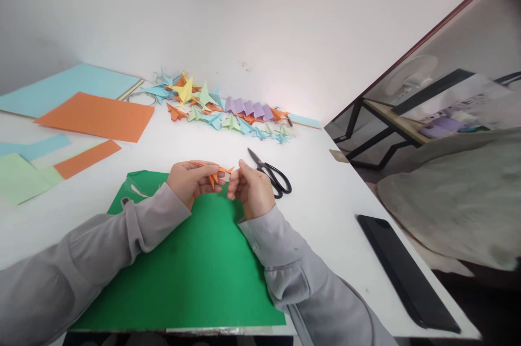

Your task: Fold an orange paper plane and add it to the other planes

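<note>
My left hand (188,180) grips a small folded orange paper figure (213,180) between thumb and fingers, its thin pointed end toward the right. Just beyond that point, my right hand (255,188) is closed with thumb and fingers curled together. Whatever its fingertips may pinch is hidden or too small to make out. Both hands are above the green sheet (191,270). Black-handled scissors (268,172) lie behind my right hand, blades slightly parted and pointing away.
Several folded paper figures (203,96) in mixed colours line the wall side. Orange sheets (97,118), blue sheets (73,88) and green paper (24,177) lie at left, beside a coil of wire (141,98). A black flat case (407,272) rests near the right table edge.
</note>
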{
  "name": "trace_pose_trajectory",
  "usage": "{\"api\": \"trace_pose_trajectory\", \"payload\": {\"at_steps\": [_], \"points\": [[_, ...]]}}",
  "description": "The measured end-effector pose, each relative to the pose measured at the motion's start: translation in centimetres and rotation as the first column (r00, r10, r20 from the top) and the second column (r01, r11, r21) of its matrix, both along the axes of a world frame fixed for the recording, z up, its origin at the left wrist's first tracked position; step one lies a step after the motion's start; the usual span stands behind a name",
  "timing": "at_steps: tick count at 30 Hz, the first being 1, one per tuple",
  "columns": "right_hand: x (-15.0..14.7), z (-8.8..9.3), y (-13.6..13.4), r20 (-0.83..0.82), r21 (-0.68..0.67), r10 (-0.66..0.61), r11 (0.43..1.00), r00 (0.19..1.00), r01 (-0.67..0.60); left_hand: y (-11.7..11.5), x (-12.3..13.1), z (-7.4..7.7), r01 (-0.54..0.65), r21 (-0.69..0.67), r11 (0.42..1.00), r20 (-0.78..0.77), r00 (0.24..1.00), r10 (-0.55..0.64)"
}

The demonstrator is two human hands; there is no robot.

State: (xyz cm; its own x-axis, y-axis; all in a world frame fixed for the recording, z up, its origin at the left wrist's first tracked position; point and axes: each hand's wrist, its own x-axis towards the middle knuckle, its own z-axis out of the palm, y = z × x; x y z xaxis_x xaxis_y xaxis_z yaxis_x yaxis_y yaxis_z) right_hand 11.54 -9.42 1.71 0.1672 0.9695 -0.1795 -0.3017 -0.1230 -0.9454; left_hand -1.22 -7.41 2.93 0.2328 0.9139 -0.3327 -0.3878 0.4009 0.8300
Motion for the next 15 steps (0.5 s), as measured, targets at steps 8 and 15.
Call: {"api": "trace_pose_trajectory", "payload": {"at_steps": [8,15], "points": [[0.46,0.03,0.28,0.202,0.045,-0.008,0.999,0.979,-0.001,0.66,-0.45,0.3,0.036,-0.14,0.989,0.028,0.999,-0.033],[0.44,-0.1,0.45,0.14,0.059,0.024,0.998,0.99,-0.033,0.44,-0.35,-0.28,0.098,-0.097,0.99,0.018,0.995,-0.096]]}}
